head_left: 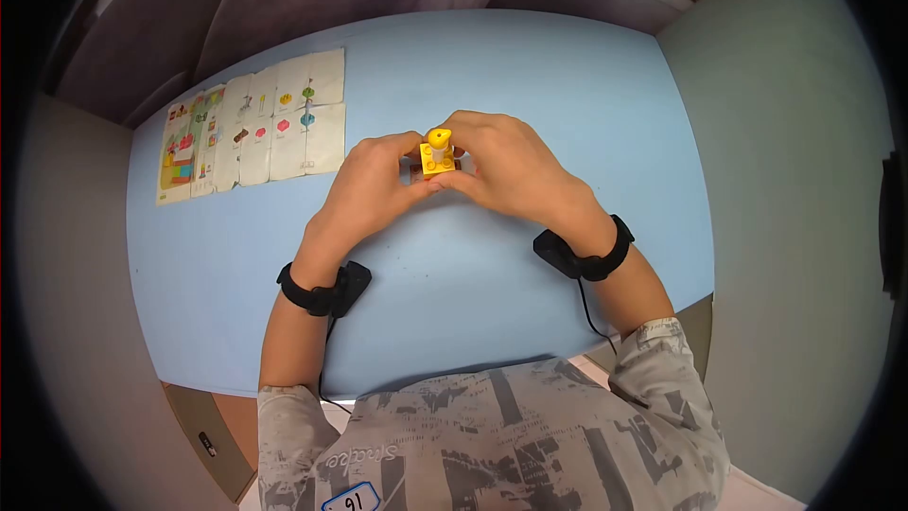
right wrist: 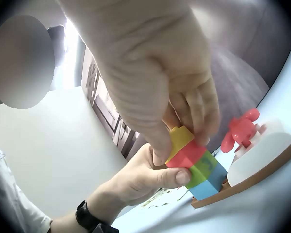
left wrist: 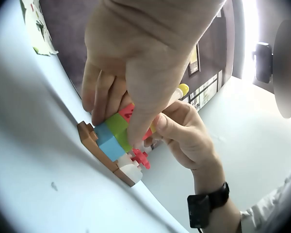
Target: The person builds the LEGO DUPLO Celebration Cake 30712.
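A stack of blocks stands on a brown base (right wrist: 262, 175): blue (right wrist: 209, 187), green (left wrist: 117, 125), red (right wrist: 187, 155) and yellow (head_left: 436, 161) from bottom to top. A white piece with a yellow tip (head_left: 440, 137) rises from the yellow block. My left hand (head_left: 364, 185) grips the stack from the left, thumb over the green and red blocks. From the right, my right hand (head_left: 515, 166) pinches the upper blocks, its thumb by the yellow one. Beside the stack on the base are a white curved block (right wrist: 258, 154) and a red flower-shaped piece (right wrist: 240, 131).
A creased, printed instruction sheet (head_left: 284, 123) lies on the blue table (head_left: 511, 57) at the back left. Black wrist cameras with cables are strapped to both wrists. The table's near edge is against the person's patterned shirt.
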Tool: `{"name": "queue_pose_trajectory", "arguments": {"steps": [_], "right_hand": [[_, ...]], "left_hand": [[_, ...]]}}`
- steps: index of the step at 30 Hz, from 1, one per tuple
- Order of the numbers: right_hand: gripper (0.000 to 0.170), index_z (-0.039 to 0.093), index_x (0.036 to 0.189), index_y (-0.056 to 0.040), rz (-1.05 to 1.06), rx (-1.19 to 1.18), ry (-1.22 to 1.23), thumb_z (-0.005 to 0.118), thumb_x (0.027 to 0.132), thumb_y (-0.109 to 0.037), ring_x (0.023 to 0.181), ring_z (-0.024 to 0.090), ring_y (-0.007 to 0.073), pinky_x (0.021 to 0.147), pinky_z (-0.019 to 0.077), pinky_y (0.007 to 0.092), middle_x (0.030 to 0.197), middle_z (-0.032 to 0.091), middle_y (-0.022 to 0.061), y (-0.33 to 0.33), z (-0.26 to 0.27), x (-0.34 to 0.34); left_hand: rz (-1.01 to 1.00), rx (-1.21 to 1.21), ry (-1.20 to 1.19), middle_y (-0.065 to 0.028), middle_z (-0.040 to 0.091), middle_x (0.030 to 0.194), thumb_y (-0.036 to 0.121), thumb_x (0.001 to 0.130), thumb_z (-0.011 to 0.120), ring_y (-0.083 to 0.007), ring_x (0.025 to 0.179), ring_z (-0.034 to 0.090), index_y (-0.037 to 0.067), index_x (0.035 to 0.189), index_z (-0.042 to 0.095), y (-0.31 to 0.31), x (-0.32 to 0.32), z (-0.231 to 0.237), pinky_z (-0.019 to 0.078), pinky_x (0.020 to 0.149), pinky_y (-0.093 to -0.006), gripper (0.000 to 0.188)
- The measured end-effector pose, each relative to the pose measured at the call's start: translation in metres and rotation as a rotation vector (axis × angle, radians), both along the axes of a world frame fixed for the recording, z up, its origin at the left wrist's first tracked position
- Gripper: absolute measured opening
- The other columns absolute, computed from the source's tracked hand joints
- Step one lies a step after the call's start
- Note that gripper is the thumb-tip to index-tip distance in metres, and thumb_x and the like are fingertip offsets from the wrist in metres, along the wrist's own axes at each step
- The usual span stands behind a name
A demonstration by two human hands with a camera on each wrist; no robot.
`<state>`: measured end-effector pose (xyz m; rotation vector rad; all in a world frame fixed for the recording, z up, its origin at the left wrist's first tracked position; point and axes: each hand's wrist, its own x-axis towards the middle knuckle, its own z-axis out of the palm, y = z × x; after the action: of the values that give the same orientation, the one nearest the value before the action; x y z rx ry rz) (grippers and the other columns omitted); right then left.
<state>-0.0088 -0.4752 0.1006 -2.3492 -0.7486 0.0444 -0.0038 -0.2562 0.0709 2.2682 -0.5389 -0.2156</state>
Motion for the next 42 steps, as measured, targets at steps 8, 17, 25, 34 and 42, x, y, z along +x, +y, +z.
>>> {"name": "queue_pose_trajectory", "arguments": {"steps": [8, 17, 25, 34, 42], "right_hand": [[0.025, 0.073, 0.096, 0.0048, -0.021, 0.068, -0.020, 0.084, 0.085, -0.014, 0.087, 0.072, 0.0412, 0.078, 0.0578, 0.0480, 0.093, 0.074, 0.0204, 0.003, -0.011, 0.001], [0.027, 0.076, 0.102, 0.0019, -0.163, 0.261, 0.057, 0.086, 0.089, -0.019, 0.088, 0.073, 0.0356, 0.080, 0.0585, 0.0445, 0.096, 0.076, 0.0148, -0.023, 0.002, 0.014], [0.035, 0.076, 0.109, -0.0019, -0.298, -0.180, 0.042, 0.093, 0.084, -0.018, 0.099, 0.065, 0.0265, 0.084, 0.0546, 0.0415, 0.116, 0.069, 0.0090, -0.083, -0.042, 0.055], [0.024, 0.081, 0.105, 0.0008, -0.303, 0.013, 0.134, 0.090, 0.085, -0.011, 0.096, 0.074, 0.0283, 0.087, 0.0593, 0.0396, 0.107, 0.076, 0.0149, -0.078, -0.033, 0.045], [0.018, 0.083, 0.099, 0.0024, -0.404, -0.015, 0.197, 0.089, 0.085, -0.007, 0.084, 0.076, 0.0272, 0.080, 0.0603, 0.0376, 0.094, 0.080, 0.0185, -0.072, -0.031, 0.046]], "left_hand": [[0.021, -0.026, -0.031, -0.0192, 0.079, 0.089, 0.027, 0.085, 0.092, -0.0343, 0.078, 0.075, -0.002, 0.110, 0.079, -0.001, -0.001, -0.004, 0.0592, 0.077, -0.0418, 0.041], [0.027, -0.054, 0.044, -0.0159, 0.082, 0.099, 0.024, 0.086, 0.091, -0.0288, 0.090, 0.076, 0.000, 0.112, 0.080, -0.001, -0.002, 0.000, 0.0599, 0.089, -0.0395, 0.037], [0.032, -0.041, 0.053, -0.0146, 0.082, 0.104, 0.022, 0.086, 0.092, -0.0288, 0.093, 0.076, 0.001, 0.113, 0.080, -0.002, -0.002, 0.001, 0.0602, 0.090, -0.0402, 0.036], [0.029, -0.022, 0.065, -0.0138, 0.082, 0.104, 0.022, 0.086, 0.092, -0.0286, 0.094, 0.075, 0.001, 0.113, 0.080, -0.004, -0.003, 0.003, 0.0598, 0.092, -0.0392, 0.036], [0.030, -0.045, 0.070, -0.0136, 0.082, 0.104, 0.021, 0.086, 0.092, -0.0285, 0.093, 0.075, 0.000, 0.112, 0.080, -0.002, -0.003, 0.002, 0.0597, 0.091, -0.0389, 0.035]]}}
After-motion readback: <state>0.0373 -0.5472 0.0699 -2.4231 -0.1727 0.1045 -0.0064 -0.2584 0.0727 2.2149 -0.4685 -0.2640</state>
